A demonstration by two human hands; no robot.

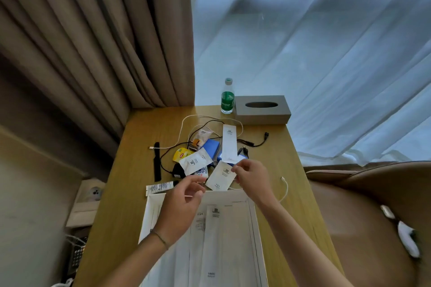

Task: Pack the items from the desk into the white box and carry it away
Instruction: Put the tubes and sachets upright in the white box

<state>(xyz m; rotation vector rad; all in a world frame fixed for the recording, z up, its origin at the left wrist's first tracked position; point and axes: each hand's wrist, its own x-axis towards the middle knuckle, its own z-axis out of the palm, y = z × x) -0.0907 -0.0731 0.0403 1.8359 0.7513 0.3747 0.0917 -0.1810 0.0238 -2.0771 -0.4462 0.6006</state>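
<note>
Two hands hung over the white box (253, 216) at the near edge of the desk (275, 151). The right hand (250, 176) pinched a small white packet (219, 178) just past the box's far rim. The left hand (180, 202) had loosely curled fingers that seemed to pinch a thin stick. More packets, cables (253, 143) and a blue box (212, 147) lay beyond. A bottle (227, 98) stood at the far edge.

Bottle label: the green band on the water bottle (227, 98), just left of the grey tissue box (263, 109), reads something like "cerbon"; its first letters are unclear.
Square sachets: the white sachet (195, 161) and its neighbours carry small print too blurred to read.
Long sleeve: the white sleeve (229, 143) in front of the tissue box bears a tiny logo, unreadable.
</note>
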